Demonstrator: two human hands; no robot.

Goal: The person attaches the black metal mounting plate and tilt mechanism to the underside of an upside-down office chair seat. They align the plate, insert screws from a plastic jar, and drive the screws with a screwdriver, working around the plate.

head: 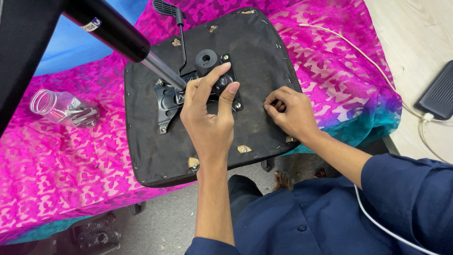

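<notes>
Head view, looking down. What do you see?

— An upside-down chair seat [255, 61] lies on a desk [56, 160] covered with a bright pink patterned cloth [344, 61]. The seat's underside faces up. It is black, flat and a bit dusty, with small staples along the edge.

— What is in the middle of it?

— A black metal plate [165, 101] with bolts, a thin lever [181, 42] with a flat paddle end, and a shiny steel rod [163, 71] that goes into a thick black tube [106, 23].

— What are the hands doing?

— The left hand [210, 118] rests on the metal plate. Its thumb and fingers are pressed around a small dark knob or bolt there; I cannot tell exactly what it is. The right hand [290, 111] sits on the seat near the right edge, with fingertips pinched together on something tiny that I cannot make out.

— How would the seat feel?

— I think it is stiff and a bit heavy, because of the metal part. The underside looks rough, so it should not slip. The edge or the metal plate looks like a good place to grab. The rod looks smooth and slippery.

— Anything else?

— A clear plastic jar [61, 108] lies on its side to the left, well apart from the seat, with metal bits inside. A white cable [358, 49] runs over the cloth toward a dark flat device [436, 94] on the right
</notes>
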